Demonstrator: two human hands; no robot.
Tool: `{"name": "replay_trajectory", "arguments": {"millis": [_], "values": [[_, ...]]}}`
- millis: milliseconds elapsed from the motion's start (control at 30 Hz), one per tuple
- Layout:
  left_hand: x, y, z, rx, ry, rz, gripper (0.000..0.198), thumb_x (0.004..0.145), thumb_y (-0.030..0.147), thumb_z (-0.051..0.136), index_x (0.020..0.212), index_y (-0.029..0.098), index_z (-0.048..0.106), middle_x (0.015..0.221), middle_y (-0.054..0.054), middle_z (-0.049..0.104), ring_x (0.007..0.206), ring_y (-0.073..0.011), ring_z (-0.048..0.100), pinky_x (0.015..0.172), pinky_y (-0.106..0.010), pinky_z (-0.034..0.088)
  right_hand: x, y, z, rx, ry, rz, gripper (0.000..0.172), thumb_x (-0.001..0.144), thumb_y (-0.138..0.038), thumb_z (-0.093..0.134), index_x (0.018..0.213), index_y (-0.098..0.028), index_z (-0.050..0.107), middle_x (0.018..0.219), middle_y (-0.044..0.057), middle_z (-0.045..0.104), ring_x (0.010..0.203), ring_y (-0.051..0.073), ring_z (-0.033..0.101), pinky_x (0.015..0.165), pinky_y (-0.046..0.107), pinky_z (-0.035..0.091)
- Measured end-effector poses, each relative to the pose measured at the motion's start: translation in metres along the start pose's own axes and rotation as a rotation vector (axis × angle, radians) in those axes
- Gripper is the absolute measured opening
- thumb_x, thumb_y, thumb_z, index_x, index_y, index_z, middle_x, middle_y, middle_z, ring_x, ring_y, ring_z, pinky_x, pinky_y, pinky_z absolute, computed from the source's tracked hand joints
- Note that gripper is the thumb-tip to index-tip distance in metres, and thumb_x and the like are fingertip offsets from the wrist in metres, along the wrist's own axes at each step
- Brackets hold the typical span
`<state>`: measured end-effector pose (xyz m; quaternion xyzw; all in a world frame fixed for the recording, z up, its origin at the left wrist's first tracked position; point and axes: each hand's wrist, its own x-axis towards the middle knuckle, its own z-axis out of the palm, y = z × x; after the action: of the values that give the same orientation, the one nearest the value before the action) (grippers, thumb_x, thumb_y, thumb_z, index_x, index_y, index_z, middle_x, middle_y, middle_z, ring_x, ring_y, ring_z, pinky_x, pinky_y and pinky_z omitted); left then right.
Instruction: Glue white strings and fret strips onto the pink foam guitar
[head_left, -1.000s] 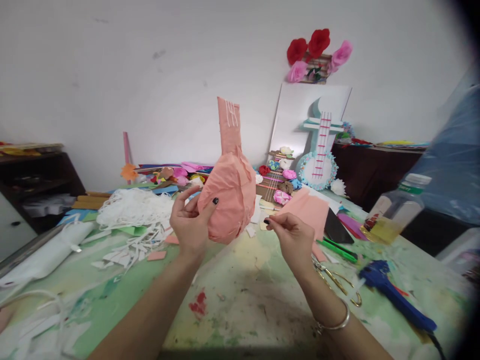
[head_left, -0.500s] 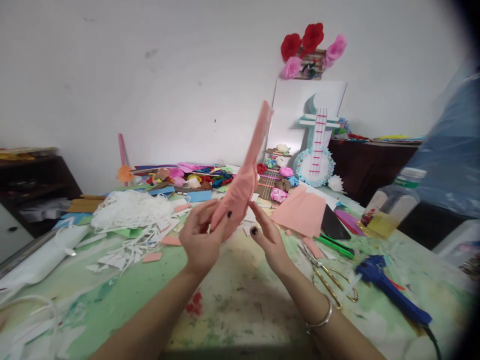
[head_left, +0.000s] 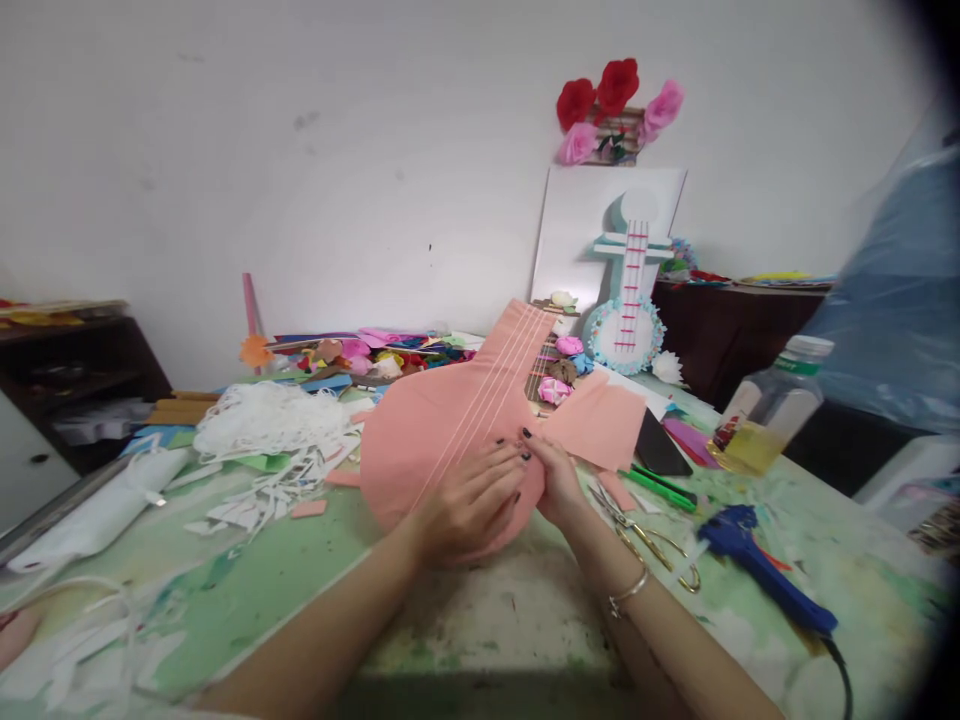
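Observation:
A salmon-pink paper-covered guitar model (head_left: 435, 400) with white strings faces me, tilted, its neck pointing up and to the right. My left hand (head_left: 476, 500) lies across the lower front of its body, fingers stretched out together. At the body's right edge, my right hand (head_left: 556, 480) grips it, thumb towards the front and the other fingers mostly hidden. Both hands' fingertips come close together near that edge. Behind the right hand lie salmon-pink paper sheets (head_left: 600, 420).
Right of my arm lie gold-handled scissors (head_left: 645, 535), a green cutter (head_left: 664, 488), a blue glue gun (head_left: 765, 570) and a bottle (head_left: 772, 410). White paper strips (head_left: 270, 425) heap up on the left. A finished turquoise instrument model (head_left: 626, 300) stands behind.
The guitar model has turned from edge-on to face me, lower than before. My left hand has moved right across its front, and my right hand has taken hold of its right edge.

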<state>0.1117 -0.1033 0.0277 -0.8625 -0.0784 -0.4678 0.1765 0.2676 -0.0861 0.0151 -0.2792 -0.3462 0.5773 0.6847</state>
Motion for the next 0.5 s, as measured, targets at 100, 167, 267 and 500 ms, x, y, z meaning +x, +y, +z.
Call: {"name": "replay_trajectory", "arguments": {"millis": [100, 167, 267, 500], "values": [[-0.003, -0.017, -0.013, 0.186, 0.158, -0.171, 0.055, 0.081, 0.008, 0.055, 0.134, 0.016, 0.042, 0.122, -0.013, 0.063, 0.126, -0.0243, 0.051, 0.108, -0.045, 0.039, 0.005, -0.006, -0.007, -0.051, -0.028, 0.073, 0.022, 0.058, -0.031, 0.081, 0.071, -0.016, 0.071, 0.072, 0.004, 0.075, 0.063, 0.018, 0.069, 0.063, 0.027, 0.054], [-0.005, -0.033, -0.023, 0.329, 0.232, -0.467, 0.051, 0.081, 0.015, 0.059, 0.131, 0.017, 0.047, 0.128, -0.014, 0.058, 0.132, -0.0294, 0.042, 0.111, -0.051, 0.031, 0.009, -0.012, -0.013, -0.089, -0.033, 0.094, 0.023, 0.058, -0.033, 0.081, 0.070, -0.016, 0.072, 0.071, 0.005, 0.075, 0.062, 0.020, 0.069, 0.062, 0.028, 0.054], [-0.012, -0.060, -0.038, 0.212, 0.188, -0.881, 0.053, 0.076, 0.032, 0.065, 0.126, 0.017, 0.052, 0.129, -0.014, 0.058, 0.123, -0.0321, 0.050, 0.106, -0.049, 0.036, 0.015, -0.022, -0.023, -0.151, -0.037, 0.083, 0.024, 0.057, -0.036, 0.080, 0.068, -0.017, 0.072, 0.071, 0.006, 0.075, 0.062, 0.022, 0.070, 0.061, 0.031, 0.054], [-0.027, -0.076, -0.046, -0.855, -0.043, -1.514, 0.053, 0.061, 0.052, 0.077, 0.096, 0.013, 0.070, 0.104, -0.016, 0.071, 0.091, -0.0301, 0.068, 0.071, -0.035, 0.056, 0.025, -0.031, -0.037, -0.404, -0.047, -0.072, 0.027, 0.060, -0.037, 0.075, 0.079, -0.018, 0.073, 0.081, 0.008, 0.075, 0.074, 0.027, 0.070, 0.071, 0.039, 0.055]]}}
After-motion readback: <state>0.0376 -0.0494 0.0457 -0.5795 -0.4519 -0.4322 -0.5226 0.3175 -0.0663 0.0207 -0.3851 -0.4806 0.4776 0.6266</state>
